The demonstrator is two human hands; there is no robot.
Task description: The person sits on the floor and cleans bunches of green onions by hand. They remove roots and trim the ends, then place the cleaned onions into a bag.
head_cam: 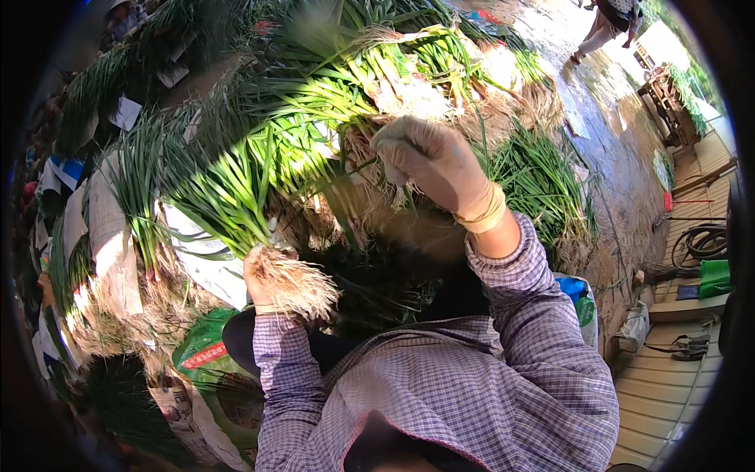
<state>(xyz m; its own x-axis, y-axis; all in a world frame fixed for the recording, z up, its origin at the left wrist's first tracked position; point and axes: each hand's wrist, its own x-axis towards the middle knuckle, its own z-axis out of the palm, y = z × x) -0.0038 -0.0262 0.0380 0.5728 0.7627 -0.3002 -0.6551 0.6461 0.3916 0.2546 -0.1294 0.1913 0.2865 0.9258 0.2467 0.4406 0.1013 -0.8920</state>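
Observation:
My left hand grips a bunch of leafy allium plants, scallions or green garlic, near the base. Their pale, stringy roots point toward me and the green leaves fan away to the upper left. My right hand, in a thin pale glove with a rolled cuff, is raised to the right of the bunch with its fingers curled. Whether something is pinched between those fingers cannot be told. Just beyond it lies a heap of similar plants, roots mostly turned this way.
More bunches stand at left beside pale sacking. A green printed sack lies by my left knee. At right are another pile, wet ground, a coiled hose and a walking person.

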